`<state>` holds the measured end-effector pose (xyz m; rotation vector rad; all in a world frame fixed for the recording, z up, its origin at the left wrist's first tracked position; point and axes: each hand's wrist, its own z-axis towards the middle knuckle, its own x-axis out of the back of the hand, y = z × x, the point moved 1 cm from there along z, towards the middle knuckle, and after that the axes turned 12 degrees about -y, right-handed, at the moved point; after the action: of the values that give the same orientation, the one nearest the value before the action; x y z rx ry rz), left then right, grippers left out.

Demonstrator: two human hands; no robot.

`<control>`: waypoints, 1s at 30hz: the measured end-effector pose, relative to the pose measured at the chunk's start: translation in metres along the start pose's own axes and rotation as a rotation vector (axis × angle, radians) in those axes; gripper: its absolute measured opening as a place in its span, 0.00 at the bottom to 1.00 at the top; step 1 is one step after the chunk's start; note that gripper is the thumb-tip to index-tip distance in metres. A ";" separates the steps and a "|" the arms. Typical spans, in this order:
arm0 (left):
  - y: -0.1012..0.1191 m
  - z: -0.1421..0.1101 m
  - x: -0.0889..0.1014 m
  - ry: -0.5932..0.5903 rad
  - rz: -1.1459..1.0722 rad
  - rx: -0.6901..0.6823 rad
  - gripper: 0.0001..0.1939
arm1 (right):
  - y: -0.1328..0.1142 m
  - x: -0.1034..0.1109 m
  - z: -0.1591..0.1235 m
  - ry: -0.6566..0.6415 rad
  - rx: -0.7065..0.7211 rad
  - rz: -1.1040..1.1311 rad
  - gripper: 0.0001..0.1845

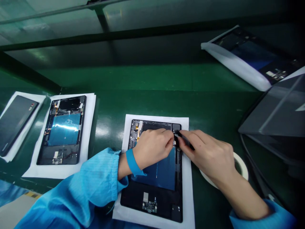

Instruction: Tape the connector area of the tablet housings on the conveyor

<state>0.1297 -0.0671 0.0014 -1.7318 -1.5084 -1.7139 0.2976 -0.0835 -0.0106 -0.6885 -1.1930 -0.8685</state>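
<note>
An opened tablet [154, 175] lies on a white foam sheet [188, 203] in front of me, its blue battery and small circuit boards exposed. My left hand [154, 144], with a blue band at the wrist, reaches across it; the fingers are curled closed at the tablet's upper right corner. My right hand [209, 152] comes in from the right, thumb and forefinger pinched at the same corner. Both sets of fingertips meet around a small dark part there, too small and covered to name. What the left fingers hold is hidden.
A second opened tablet [63, 130] lies on white foam at left, beside a closed dark tablet [15, 122]. Another opened tablet [254, 54] rests at the upper right. A roll of pale tape [243, 167] sits under my right forearm. A grey box-like object [274, 111] and a cable stand at right.
</note>
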 end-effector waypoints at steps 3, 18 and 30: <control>0.000 0.000 0.000 0.000 0.003 -0.001 0.09 | 0.000 0.000 0.000 -0.003 -0.003 0.001 0.08; 0.000 0.000 -0.001 0.003 0.018 -0.002 0.09 | -0.003 0.000 0.002 -0.004 -0.011 -0.001 0.07; -0.001 0.000 -0.005 0.008 0.019 -0.031 0.10 | -0.001 -0.002 0.001 -0.074 0.017 0.230 0.05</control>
<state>0.1305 -0.0686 -0.0029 -1.7467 -1.4652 -1.7412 0.2958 -0.0829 -0.0128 -0.8321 -1.1590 -0.6443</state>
